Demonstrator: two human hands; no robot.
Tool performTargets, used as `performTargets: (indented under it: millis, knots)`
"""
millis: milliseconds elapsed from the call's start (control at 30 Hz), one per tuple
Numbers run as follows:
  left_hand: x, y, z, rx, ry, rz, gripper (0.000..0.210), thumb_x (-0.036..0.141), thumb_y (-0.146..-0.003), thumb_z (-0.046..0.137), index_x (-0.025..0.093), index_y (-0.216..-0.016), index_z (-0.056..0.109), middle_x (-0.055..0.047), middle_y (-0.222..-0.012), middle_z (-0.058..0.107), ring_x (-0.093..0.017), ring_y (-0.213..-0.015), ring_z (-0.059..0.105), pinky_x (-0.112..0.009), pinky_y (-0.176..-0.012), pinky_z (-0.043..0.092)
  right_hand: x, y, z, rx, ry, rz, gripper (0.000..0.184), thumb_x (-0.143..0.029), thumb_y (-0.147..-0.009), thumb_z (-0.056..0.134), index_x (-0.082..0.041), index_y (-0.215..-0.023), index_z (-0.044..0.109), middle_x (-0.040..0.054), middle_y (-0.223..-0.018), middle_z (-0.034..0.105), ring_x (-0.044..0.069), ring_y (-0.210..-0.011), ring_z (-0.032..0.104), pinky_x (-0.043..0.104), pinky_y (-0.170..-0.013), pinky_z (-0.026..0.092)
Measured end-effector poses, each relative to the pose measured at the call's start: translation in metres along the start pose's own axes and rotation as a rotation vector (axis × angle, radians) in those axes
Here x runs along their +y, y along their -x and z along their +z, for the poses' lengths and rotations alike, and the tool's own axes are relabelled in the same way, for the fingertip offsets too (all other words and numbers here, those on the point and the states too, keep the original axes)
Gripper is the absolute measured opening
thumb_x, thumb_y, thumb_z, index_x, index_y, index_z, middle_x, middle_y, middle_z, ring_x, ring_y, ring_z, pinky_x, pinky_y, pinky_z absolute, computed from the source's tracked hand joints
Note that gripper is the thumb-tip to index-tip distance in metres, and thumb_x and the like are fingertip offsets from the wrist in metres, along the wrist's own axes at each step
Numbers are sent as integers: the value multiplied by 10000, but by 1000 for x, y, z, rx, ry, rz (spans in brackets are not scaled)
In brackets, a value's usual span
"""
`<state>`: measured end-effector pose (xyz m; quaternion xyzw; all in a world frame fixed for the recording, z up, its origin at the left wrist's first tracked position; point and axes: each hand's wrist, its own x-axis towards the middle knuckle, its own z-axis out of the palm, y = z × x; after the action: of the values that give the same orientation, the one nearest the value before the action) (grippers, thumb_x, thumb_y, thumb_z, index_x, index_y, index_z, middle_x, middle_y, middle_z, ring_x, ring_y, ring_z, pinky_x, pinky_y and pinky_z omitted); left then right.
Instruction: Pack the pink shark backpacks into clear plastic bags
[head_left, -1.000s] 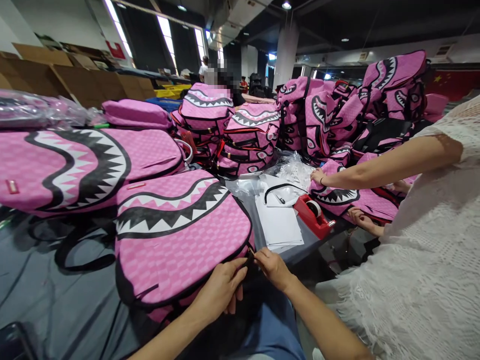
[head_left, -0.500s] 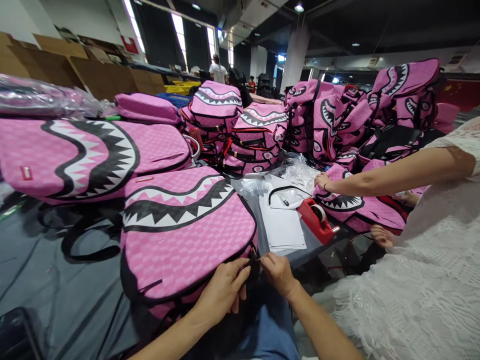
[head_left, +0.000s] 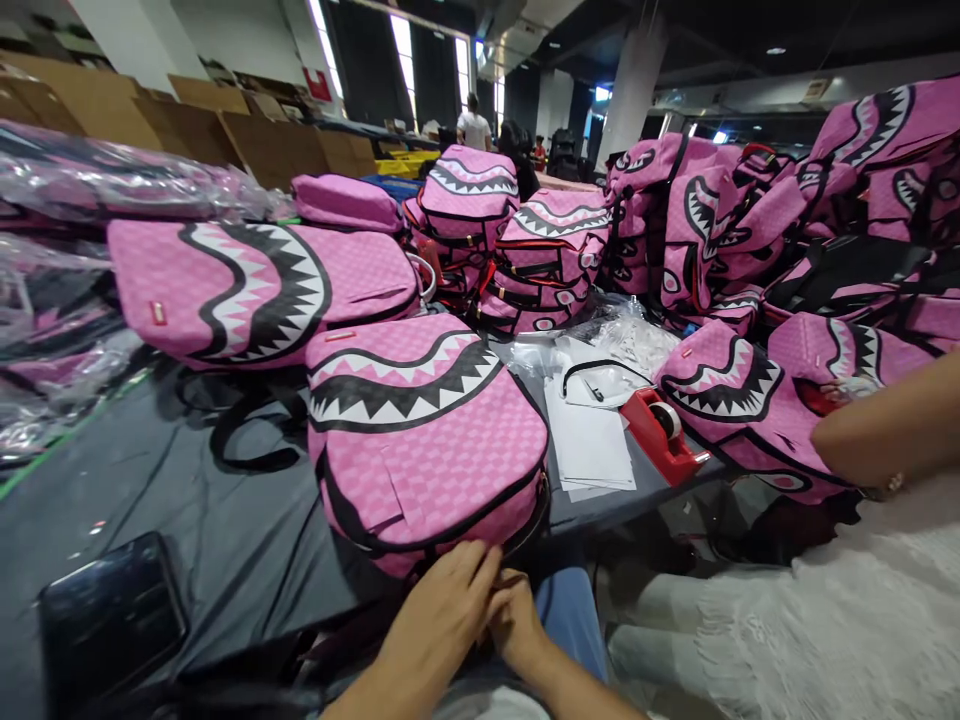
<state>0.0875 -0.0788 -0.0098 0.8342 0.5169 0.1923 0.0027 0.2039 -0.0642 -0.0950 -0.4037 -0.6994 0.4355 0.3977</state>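
A pink checkered backpack (head_left: 457,450) with a black-and-white shark-teeth mouth lies on its back in front of me. At its near lower edge my left hand (head_left: 450,595) is closed, fingers bent against the bag's rim. Right beside it, almost touching, my right hand (head_left: 516,615) is closed too, thumb and fingers pinched together. Whatever the fingertips grip there is hidden by the hands. Part of a zipper shows at the bag's right corner, close to the hands.
Another pink backpack (head_left: 262,290) lies behind left. A red tape dispenser (head_left: 664,440) and white papers (head_left: 589,440) are to the right. A black phone-like slab (head_left: 112,610) lies front left. Backpack stacks (head_left: 555,250) stand behind. A co-worker's arm (head_left: 892,420) reaches into a bag.
My hands have moved from the backpack's right corner along its near edge, and closer together. The view has turned left. The co-worker's arm now reaches inside a bag.
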Motion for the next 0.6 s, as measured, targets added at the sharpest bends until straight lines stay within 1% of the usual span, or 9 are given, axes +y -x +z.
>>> performTargets:
  millis: [100, 200, 233, 300, 367, 400, 433, 533, 600]
  knots:
    - [-21, 44, 8, 305, 39, -23, 254, 228, -1032, 455, 198, -1151, 677, -93, -1082, 715, -199, -989, 704, -274, -858, 595, -17, -2, 4, -130, -177, 5, 404, -353, -966, 437, -223, -782, 772, -4, -526, 579, 161, -492, 578, 268, -506, 505]
    - [-28, 44, -4, 486, 218, -91, 240, 334, -1035, 492, 214, -1099, 689, -49, -980, 698, -167, -883, 703, -241, -800, 601, -39, -14, 16, -91, -227, -1, 325, -457, -883, 604, -201, -764, 765, 15, -670, 671, 173, -645, 627, 284, -651, 538]
    - [-30, 38, -11, 512, 267, -81, 246, 361, -1034, 498, 220, -1080, 694, -37, -963, 694, -158, -864, 704, -231, -794, 601, -44, -20, 17, -114, -220, 14, 337, -500, -855, 647, -198, -759, 762, 14, -688, 679, 172, -651, 625, 278, -646, 533]
    - [-35, 27, -28, 513, 326, -50, 272, 407, -1034, 494, 232, -1030, 701, -20, -949, 697, -144, -846, 712, -203, -778, 601, -50, -33, 6, -361, -221, 34, 377, -563, -826, 688, -199, -752, 756, -1, -677, 674, 153, -605, 615, 253, -595, 510]
    - [-42, 23, -39, 490, 335, -43, 294, 432, -1036, 482, 238, -1005, 700, -15, -954, 706, -140, -854, 726, -187, -782, 602, -48, -46, -25, -584, -182, 36, 387, -577, -823, 701, -201, -746, 749, -19, -655, 666, 131, -549, 601, 228, -550, 478]
    - [-46, 24, -42, 481, 324, -37, 298, 436, -1037, 478, 241, -1002, 700, -13, -955, 713, -139, -860, 732, -184, -791, 603, -45, -52, -47, -568, -127, 52, 382, -567, -833, 699, -199, -740, 743, -22, -643, 662, 127, -538, 595, 223, -539, 463]
    - [-49, 27, -42, 478, 308, -22, 298, 436, -1038, 477, 244, -1003, 702, -10, -952, 719, -137, -856, 735, -179, -797, 602, -40, -59, -72, -456, -45, 75, 366, -543, -850, 694, -197, -743, 739, -20, -646, 664, 129, -547, 596, 223, -546, 455]
    - [-52, 36, -31, 549, 235, 52, 273, 403, -1036, 497, 241, -968, 707, -2, -903, 728, -120, -797, 733, -155, -774, 595, -19, -82, -150, 163, 314, 158, 285, -426, -924, 635, -193, -791, 730, 15, -716, 681, 163, -672, 615, 260, -659, 468]
    - [-50, 38, -22, 581, 207, 72, 263, 377, -1035, 506, 225, -956, 705, -12, -901, 729, -119, -787, 734, -151, -767, 595, -4, -99, -189, 310, 583, 192, 144, -341, -861, 716, -199, -843, 729, 49, -849, 706, 198, -812, 622, 289, -753, 463]
